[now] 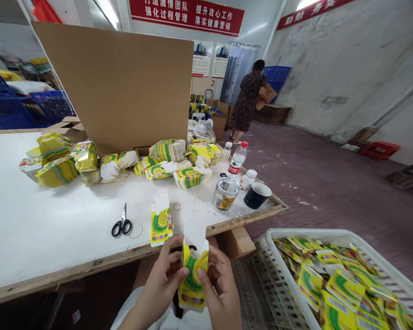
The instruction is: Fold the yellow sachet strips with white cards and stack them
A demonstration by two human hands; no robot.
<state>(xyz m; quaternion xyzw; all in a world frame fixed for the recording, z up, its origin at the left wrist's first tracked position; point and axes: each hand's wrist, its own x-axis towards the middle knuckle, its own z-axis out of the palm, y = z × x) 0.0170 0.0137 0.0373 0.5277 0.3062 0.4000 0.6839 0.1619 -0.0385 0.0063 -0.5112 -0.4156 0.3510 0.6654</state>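
Note:
Between my two hands, in front of the table's edge, is a yellow and green printed carton with its white top flap standing up. My left hand grips its left side, thumb on the front. On the right side my right hand holds it the same way, thumb against the printed face. A second flat carton lies on the table just beyond my left hand. Black-handled scissors rest to the left of it. Whether anything is inside the held carton I cannot tell.
Bundles of flattened cartons line the back of the white table before a large cardboard sheet. A clear jar, dark mug and bottle stand right. A white basket holds filled-looking packs. A person stands beyond.

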